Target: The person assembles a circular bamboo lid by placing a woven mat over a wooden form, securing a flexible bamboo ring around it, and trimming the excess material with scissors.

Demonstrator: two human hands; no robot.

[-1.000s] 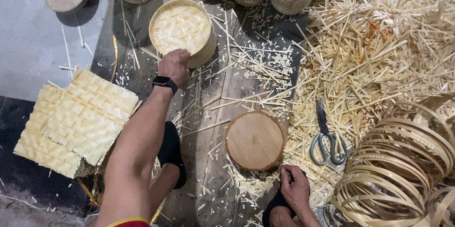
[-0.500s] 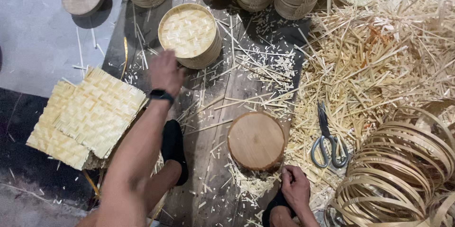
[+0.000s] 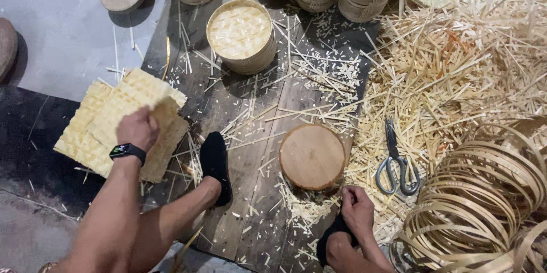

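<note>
Your left hand (image 3: 137,129) is pinching the top woven mat (image 3: 122,122); right hand (image 3: 358,210) rests loosely curled. Yank it and the stack underneath slides.

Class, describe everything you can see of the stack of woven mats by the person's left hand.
The stack of woven mats is pale yellow, made of flat strips that look like bamboo, plaited in a checker weave. Several roughly square sheets lie loosely stacked, their edges out of line, set at an angle to the picture. The stack lies partly on the dark wooden board and partly on the dark floor to its left. The left hand, a black watch on its wrist, rests on the top sheet.
</note>
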